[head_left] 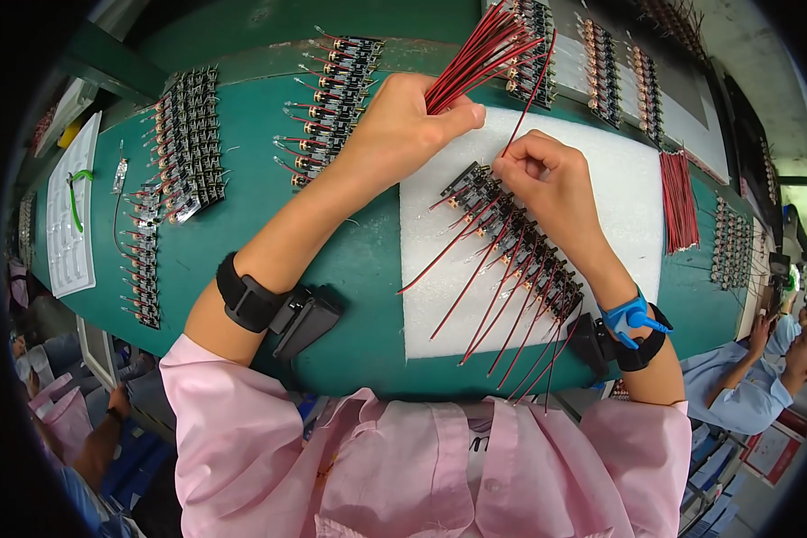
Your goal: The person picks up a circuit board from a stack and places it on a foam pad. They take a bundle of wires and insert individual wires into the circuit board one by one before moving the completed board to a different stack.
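A thick bundle of red and black wires (480,67) is gripped in my left hand (421,121), above the far edge of a white foam sheet (430,314). My right hand (547,175) pinches a single red wire (531,103) that rises past its fingertips, over the far end of a circuit board panel (516,238). That panel lies slantwise on the foam, a row of small joined boards with several red and black wires trailing from it toward me. Its far corner is partly behind my right fingers.
More board panels lie left (188,139), behind my left forearm (336,99) and far right (733,242). A second wire bundle (679,202) rests right of the foam. A white tray (72,215) holds green-handled cutters (74,199). People sit at both sides.
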The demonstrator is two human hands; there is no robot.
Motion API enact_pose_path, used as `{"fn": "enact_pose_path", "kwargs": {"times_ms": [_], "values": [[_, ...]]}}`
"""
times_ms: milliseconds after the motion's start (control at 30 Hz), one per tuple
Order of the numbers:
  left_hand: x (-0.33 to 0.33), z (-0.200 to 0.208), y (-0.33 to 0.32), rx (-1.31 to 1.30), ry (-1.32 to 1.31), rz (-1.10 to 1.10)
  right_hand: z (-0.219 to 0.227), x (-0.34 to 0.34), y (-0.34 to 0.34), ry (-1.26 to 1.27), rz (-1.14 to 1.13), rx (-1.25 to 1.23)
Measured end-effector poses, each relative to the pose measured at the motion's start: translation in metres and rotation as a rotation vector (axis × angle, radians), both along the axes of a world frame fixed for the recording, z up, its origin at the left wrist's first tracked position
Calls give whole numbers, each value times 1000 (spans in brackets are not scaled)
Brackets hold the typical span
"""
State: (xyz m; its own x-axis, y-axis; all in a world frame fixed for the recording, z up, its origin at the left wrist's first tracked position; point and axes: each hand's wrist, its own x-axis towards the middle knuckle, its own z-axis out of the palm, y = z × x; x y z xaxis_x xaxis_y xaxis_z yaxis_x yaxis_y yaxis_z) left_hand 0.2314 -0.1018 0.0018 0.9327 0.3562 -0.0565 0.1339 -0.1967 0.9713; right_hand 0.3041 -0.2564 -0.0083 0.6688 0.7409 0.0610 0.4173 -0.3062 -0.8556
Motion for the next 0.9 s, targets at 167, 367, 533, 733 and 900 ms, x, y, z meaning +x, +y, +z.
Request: {"fn": "enact_pose_path", "kwargs": {"times_ms": [167, 367, 533, 733, 900], "values": [[0, -2, -1, 19, -15, 21, 0, 0, 1, -65, 22, 21], [1, -1, -2, 4, -12, 27, 1, -1, 0, -103, 21, 3], [0, 1, -2, -10, -20, 40, 2, -2, 0, -98, 27, 10], [1, -2, 0, -158, -175, 152, 4, -3, 1, -183, 61, -8], [-1, -3, 1, -185, -205, 166, 4, -3, 0, -176, 65, -27]]}}
